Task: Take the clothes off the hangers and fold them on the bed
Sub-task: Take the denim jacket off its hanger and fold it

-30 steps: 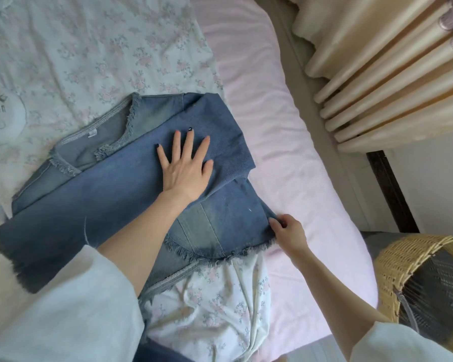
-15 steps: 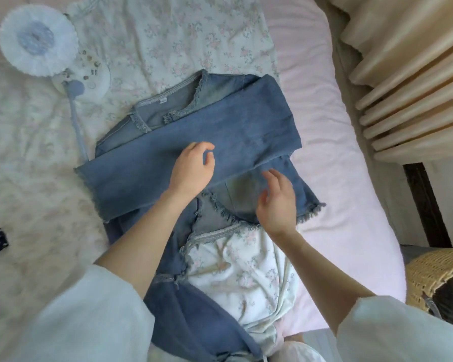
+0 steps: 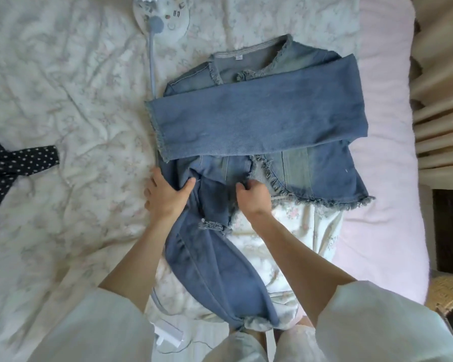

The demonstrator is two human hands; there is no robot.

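A blue denim jacket [image 3: 267, 118] with frayed edges lies on the bed, front up. One sleeve is folded flat across its chest. The other sleeve [image 3: 215, 267] trails down toward me over the bed's edge. My left hand [image 3: 165, 197] grips the jacket's lower left side where that sleeve starts. My right hand [image 3: 254, 197] pinches the frayed front hem in the middle. A floral white garment [image 3: 296, 231] lies under the jacket's hem. No hanger is in sight.
The bed has a floral white cover [image 3: 76, 126] and a pink sheet [image 3: 392, 178] along the right. A small white fan with a blue cord [image 3: 162, 19] lies above the jacket. A dark polka-dot cloth [image 3: 8, 165] is at left. Curtains and a wicker basket [image 3: 447, 293] stand at right.
Both hands left the folded sleeve and the right hem and came down to the jacket's lower left part. The view shifted left, so the jacket now sits further right.
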